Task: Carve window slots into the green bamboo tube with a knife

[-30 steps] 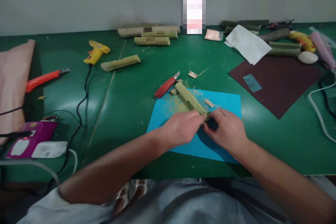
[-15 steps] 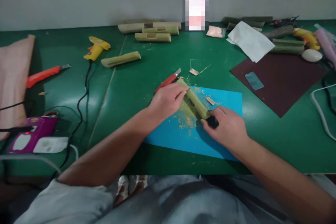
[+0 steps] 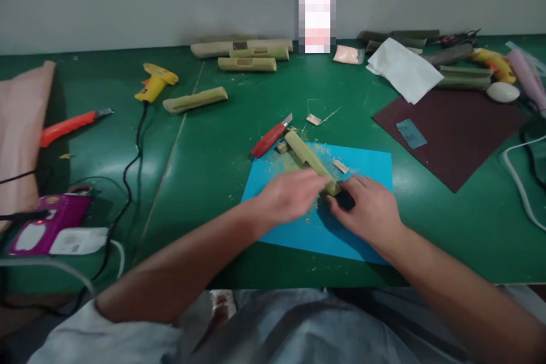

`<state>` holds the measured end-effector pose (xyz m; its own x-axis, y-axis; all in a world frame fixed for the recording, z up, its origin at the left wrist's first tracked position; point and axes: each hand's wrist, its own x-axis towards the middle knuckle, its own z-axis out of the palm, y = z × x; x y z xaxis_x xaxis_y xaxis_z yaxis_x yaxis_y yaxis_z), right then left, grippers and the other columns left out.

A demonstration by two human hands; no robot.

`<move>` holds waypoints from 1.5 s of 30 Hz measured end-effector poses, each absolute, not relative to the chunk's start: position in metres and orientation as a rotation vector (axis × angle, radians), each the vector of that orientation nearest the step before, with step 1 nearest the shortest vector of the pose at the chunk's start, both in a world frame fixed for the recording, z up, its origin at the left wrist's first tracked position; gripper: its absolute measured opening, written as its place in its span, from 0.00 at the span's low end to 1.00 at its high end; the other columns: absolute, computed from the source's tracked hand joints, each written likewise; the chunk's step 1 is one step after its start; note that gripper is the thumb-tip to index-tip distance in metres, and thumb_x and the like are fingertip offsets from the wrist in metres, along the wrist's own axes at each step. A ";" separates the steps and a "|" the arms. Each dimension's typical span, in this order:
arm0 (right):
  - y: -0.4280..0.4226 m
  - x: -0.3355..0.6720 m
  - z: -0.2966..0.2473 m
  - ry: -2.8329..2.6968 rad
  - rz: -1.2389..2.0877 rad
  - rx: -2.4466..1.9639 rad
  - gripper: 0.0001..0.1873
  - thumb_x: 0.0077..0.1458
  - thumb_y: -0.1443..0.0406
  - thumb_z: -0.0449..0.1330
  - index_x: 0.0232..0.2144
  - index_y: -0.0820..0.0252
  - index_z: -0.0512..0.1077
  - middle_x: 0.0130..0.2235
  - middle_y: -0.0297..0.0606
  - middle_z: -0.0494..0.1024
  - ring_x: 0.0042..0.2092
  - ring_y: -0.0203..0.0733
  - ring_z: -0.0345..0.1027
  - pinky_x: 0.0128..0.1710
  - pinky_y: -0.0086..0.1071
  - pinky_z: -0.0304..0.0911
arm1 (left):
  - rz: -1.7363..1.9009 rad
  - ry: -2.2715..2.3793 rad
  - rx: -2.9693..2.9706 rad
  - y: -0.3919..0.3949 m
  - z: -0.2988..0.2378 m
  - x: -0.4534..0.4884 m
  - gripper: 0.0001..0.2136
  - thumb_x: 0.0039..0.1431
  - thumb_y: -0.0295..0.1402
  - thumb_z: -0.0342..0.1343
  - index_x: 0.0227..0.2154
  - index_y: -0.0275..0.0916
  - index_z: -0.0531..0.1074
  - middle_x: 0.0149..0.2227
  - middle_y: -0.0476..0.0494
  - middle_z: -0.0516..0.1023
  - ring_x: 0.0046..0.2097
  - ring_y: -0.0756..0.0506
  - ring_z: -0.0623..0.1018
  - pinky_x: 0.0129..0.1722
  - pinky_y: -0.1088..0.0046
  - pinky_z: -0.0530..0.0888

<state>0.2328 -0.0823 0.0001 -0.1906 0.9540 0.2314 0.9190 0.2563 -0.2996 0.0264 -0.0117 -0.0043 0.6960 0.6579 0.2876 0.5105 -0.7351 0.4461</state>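
A pale green bamboo tube [image 3: 307, 153] with an opening cut in its side lies slanted over a blue sheet [image 3: 277, 230]. My left hand [image 3: 294, 196] is over the tube's near half, its fingers smeared by motion. With thumb and fingers closed around the near end, my right hand [image 3: 369, 207] grips the tube; a dark patch beneath the palm cannot be made out. Beside the far end are a red-handled craft knife [image 3: 269, 140] and a small bamboo chunk [image 3: 282, 147]. Shavings and a bamboo chip [image 3: 340, 166] are scattered around it.
On the green table [image 3: 226, 159] are a yellow glue gun [image 3: 156, 83], an orange cutter [image 3: 70, 127], a purple power strip [image 3: 51, 219] with cords, several bamboo pieces [image 3: 247, 65], a white paper [image 3: 405, 70] and a dark brown sheet [image 3: 456, 142].
My left hand has moved from the tube's far end down toward its near end, uncovering the knife handle and the small chunk. My right hand stays at the near end.
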 end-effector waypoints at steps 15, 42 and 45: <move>-0.082 0.232 0.002 -2.197 0.141 -1.697 0.11 0.57 0.56 0.59 0.31 0.58 0.72 0.34 0.38 0.75 0.35 0.42 0.68 0.33 0.35 0.56 | 0.881 1.015 2.502 0.006 -0.003 0.024 0.10 0.66 0.28 0.52 0.45 0.32 0.77 0.40 0.38 0.81 0.42 0.45 0.81 0.44 0.69 0.77; -0.079 0.228 0.002 -2.197 0.096 -1.721 0.11 0.55 0.58 0.57 0.28 0.59 0.69 0.31 0.40 0.75 0.32 0.41 0.66 0.31 0.35 0.54 | 0.546 0.916 2.616 -0.008 0.004 0.032 0.13 0.69 0.32 0.46 0.42 0.38 0.77 0.35 0.43 0.79 0.37 0.47 0.79 0.37 0.73 0.75; -0.079 0.229 0.001 -2.186 0.102 -1.721 0.10 0.55 0.58 0.57 0.28 0.58 0.69 0.31 0.40 0.75 0.32 0.41 0.67 0.31 0.35 0.54 | 0.541 0.890 2.610 -0.015 0.004 0.035 0.13 0.69 0.32 0.46 0.43 0.38 0.76 0.36 0.43 0.79 0.38 0.47 0.79 0.37 0.73 0.75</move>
<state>0.2292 -0.0791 0.0015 -0.1967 0.9529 0.2310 0.9271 0.2574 -0.2725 0.0346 -0.0146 0.0045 0.7327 0.6350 0.2449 0.5095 -0.7504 0.4211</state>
